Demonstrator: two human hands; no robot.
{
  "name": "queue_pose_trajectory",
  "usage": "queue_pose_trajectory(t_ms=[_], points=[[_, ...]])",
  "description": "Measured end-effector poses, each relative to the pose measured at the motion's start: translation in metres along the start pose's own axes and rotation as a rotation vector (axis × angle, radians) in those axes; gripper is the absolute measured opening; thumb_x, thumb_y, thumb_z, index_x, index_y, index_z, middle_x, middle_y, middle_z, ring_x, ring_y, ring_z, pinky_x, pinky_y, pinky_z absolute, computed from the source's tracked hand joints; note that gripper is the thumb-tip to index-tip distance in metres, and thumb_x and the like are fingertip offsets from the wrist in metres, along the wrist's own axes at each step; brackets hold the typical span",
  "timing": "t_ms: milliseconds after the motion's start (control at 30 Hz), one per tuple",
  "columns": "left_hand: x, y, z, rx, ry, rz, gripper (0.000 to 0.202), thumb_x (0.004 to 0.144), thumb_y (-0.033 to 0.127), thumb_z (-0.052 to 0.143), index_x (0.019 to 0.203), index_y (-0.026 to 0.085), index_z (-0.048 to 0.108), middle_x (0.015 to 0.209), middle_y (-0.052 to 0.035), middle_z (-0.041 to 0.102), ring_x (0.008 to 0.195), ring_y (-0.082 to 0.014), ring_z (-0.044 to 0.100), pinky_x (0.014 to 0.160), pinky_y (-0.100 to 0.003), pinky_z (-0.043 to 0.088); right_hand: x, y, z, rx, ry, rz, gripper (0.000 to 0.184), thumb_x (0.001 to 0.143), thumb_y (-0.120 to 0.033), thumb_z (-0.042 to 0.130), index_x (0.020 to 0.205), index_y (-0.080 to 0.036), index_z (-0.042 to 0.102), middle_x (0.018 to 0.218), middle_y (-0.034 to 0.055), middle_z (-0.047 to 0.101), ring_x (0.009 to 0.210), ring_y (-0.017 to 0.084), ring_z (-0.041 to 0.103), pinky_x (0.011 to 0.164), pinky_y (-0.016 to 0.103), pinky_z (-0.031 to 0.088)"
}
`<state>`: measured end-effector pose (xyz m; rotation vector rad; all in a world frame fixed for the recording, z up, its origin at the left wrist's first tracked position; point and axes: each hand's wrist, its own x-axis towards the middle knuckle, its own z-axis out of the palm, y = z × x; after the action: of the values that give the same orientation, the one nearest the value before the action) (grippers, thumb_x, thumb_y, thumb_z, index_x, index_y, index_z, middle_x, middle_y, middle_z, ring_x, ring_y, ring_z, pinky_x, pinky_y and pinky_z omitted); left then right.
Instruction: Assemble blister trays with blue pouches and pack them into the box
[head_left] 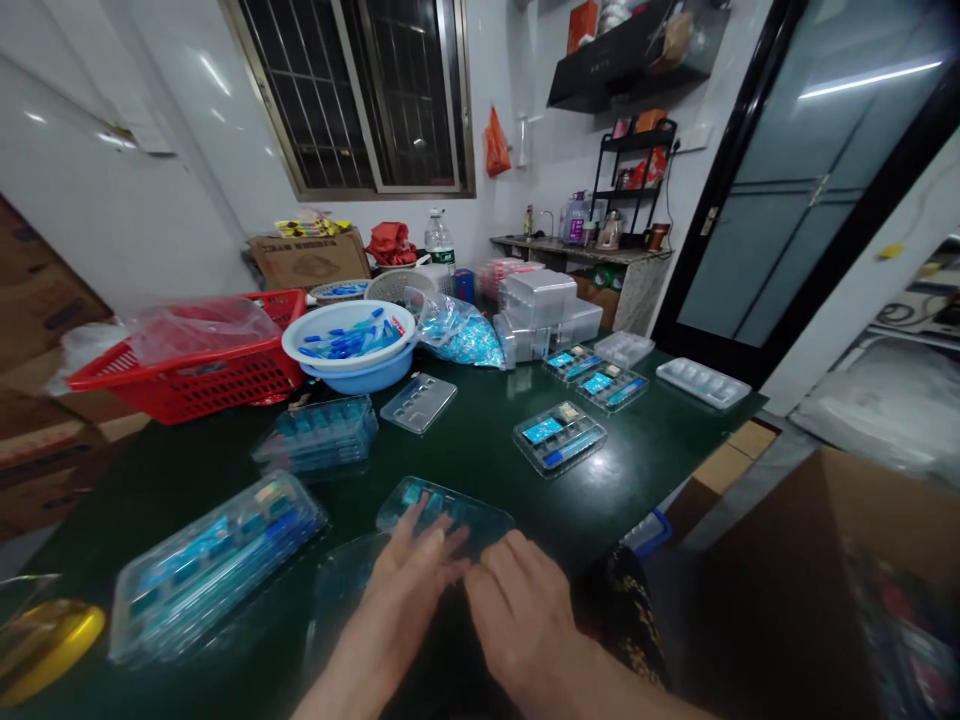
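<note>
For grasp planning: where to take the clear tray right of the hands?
Pinch the near long edge of the clear plastic tray, coming down from above on the person's side: it lies flat on the dark green table, so its raised rim looks like the easiest part to reach.

A clear plastic tray (442, 505) lies flat on the dark green bench (480, 440). Small blue things (412, 492) sit in its little pockets. Its near part is hidden from view.

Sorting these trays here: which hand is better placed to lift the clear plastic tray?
Left, probably: the left hand has fingers across the clear plastic tray; the right hand sits at its near edge.
</note>
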<state>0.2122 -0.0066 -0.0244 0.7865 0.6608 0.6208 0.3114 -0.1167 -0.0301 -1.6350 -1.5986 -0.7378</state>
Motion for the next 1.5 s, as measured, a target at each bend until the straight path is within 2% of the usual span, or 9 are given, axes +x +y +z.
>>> queue_pose_trajectory(t_ms=[133, 300, 500, 667, 933, 1067, 1167, 1333, 1500], points=[[0.008, 0.002, 0.001, -0.203, -0.231, 0.069, 0.088, 0.060, 0.044, 0.077, 0.134, 0.030, 0.032, 0.135, -0.0130, 0.044, 0.124, -0.0353, 0.038, 0.093, -0.046, 0.042, 0.013, -0.010, -0.005, 0.025, 0.000, -0.038, 0.015, 0.074, -0.003, 0.050, 0.068, -0.016, 0.051, 0.065, 0.0043, 0.048, 0.063, 0.017, 0.041, 0.056, 0.032, 0.029], [0.010, 0.020, 0.015, -0.177, -0.371, 0.072, 0.075, 0.066, 0.028, 0.070, 0.132, 0.027, 0.035, 0.135, -0.0156, 0.043, 0.125, -0.0364, 0.038, 0.097, -0.050, 0.037, 0.017, -0.006, -0.002, 0.028, 0.072, 0.008, 0.016, 0.075, -0.001, 0.047, 0.068, -0.016, 0.051, 0.067, 0.0050, 0.050, 0.065, 0.017, 0.044, 0.056, 0.032, 0.030], [0.025, 0.028, 0.028, -0.030, -0.221, 0.004, 0.068, 0.069, 0.005, 0.056, 0.132, 0.015, 0.032, 0.118, -0.0205, 0.056, 0.109, -0.0372, 0.054, 0.082, -0.045, 0.050, 0.012, 0.013, -0.007, 0.050, 0.033, 0.014, 0.011, 0.081, -0.010, 0.049, 0.084, -0.014, 0.059, 0.083, 0.0066, 0.060, 0.074, 0.018, 0.051, 0.065, 0.033, 0.037], [0.037, 0.027, 0.044, -0.040, -0.200, -0.053, 0.067, 0.067, -0.001, 0.049, 0.131, 0.008, 0.030, 0.117, -0.0257, 0.054, 0.107, -0.0405, 0.054, 0.073, -0.043, 0.054, -0.002, 0.045, -0.029, -0.013, -0.023, -0.028, 0.030, 0.084, -0.020, 0.053, 0.114, -0.018, 0.057, 0.114, 0.0101, 0.056, 0.113, 0.028, 0.045, 0.089, 0.043, 0.036], [0.045, 0.025, 0.070, 0.013, -0.254, -0.082, 0.053, 0.079, 0.019, 0.058, 0.127, 0.012, 0.037, 0.114, -0.0230, 0.057, 0.104, -0.0370, 0.057, 0.074, -0.041, 0.053, 0.003, 0.103, -0.048, 0.002, 0.068, 0.038, 0.025, 0.084, -0.003, 0.044, 0.098, -0.017, 0.060, 0.108, 0.0100, 0.059, 0.108, 0.022, 0.051, 0.084, 0.039, 0.041], [0.065, 0.024, 0.072, 0.362, -0.200, 0.128, 0.064, 0.076, 0.035, 0.066, 0.132, 0.027, 0.035, 0.126, -0.0132, 0.051, 0.108, -0.0315, 0.054, 0.072, -0.037, 0.052, 0.024, 0.139, -0.056, 0.201, -0.039, 0.148, 0.024, 0.087, -0.006, 0.041, 0.098, -0.018, 0.059, 0.109, 0.0082, 0.058, 0.103, 0.019, 0.052, 0.085, 0.036, 0.040], [0.088, 0.021, 0.079, 0.635, -0.258, 0.221, 0.057, 0.076, 0.041, 0.065, 0.126, 0.023, 0.045, 0.125, -0.0112, 0.052, 0.110, -0.0275, 0.053, 0.073, -0.032, 0.051, 0.040, 0.178, -0.055, 0.486, -0.140, 0.348, 0.016, 0.086, -0.014, 0.046, 0.093, -0.017, 0.060, 0.102, 0.0065, 0.060, 0.098, 0.017, 0.053, 0.087, 0.034, 0.040], [0.130, 0.009, 0.104, 0.778, -0.233, 0.253, 0.047, 0.072, 0.042, 0.065, 0.105, 0.011, 0.055, 0.090, -0.0101, 0.065, 0.077, -0.0199, 0.063, 0.062, -0.029, 0.051, 0.058, 0.247, -0.033, 0.669, -0.210, 0.631, 0.018, 0.079, -0.020, 0.053, 0.094, -0.015, 0.060, 0.087, 0.0045, 0.065, 0.079, 0.016, 0.060, 0.070, 0.027, 0.046], [0.173, -0.003, 0.124, 0.833, -0.168, 0.215, 0.036, 0.067, 0.039, 0.068, 0.088, 0.011, 0.058, 0.061, -0.0024, 0.060, 0.048, -0.0132, 0.056, 0.043, -0.023, 0.044, 0.050, 0.291, 0.010, 0.697, -0.225, 0.891, 0.028, 0.079, -0.017, 0.054, 0.106, -0.013, 0.054, 0.072, 0.0009, 0.064, 0.056, 0.010, 0.055, 0.049, 0.020, 0.041]])
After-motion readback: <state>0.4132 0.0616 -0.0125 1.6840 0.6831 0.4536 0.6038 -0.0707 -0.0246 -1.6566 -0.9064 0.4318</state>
